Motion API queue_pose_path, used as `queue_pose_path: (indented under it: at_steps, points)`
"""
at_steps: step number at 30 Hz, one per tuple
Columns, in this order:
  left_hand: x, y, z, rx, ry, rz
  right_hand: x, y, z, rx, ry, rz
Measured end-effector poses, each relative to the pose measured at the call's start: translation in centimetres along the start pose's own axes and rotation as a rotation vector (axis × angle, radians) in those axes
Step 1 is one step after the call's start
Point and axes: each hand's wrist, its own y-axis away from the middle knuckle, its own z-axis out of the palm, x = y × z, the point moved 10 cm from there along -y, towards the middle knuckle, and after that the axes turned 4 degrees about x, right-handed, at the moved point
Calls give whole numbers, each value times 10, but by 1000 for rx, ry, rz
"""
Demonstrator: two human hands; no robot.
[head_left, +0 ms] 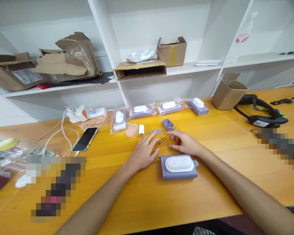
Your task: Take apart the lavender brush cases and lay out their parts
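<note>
My left hand [143, 151] lies flat on the orange table [210, 182], fingers stretched out toward a small metal spring [164, 138]. My right hand [185, 143] rests beside it, fingers spread and reaching at the same spring; it holds nothing. Just in front of both hands lies a purple case with a white brush [178, 166] on top. Past the fingertips sit a small purple frame part [156, 131], a purple cap piece [168, 124], a white roller [141, 130] and a pale pink lid [131, 130].
Several bagged purple brush units [140, 111] line the table's back edge. A phone [85, 139] and white charger cables [61, 132] lie at left, a black headset [259, 112] and an open cardboard box [229, 91] at right. White shelves with torn boxes stand behind.
</note>
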Motion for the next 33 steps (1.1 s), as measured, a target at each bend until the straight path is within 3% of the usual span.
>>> queue_pose_path:
  at_steps: [5,10,15,19,25,29,33]
  points:
    - [-7,-4,8,-46,-56,-53,-5,-1,1,12,73,-49]
    - [-10,-6,12,-64,-166,-85,3,-3,-4,62,250,55]
    - [-9,-6,6,-3,-129,-76,24,0,-29,103,486,182]
    - [-10,-5,-1,52,-105,-79,24,2,-35,53,357,85]
    - [-7,-3,2,45,-137,-58,-12,5,-15,-53,73,-119]
    - [-9,-1,3,54,-127,-75,-19,5,-6,-66,59,-122]
    - [-5,-2,-8,148,-48,-46,-12,5,-6,-25,101,-84]
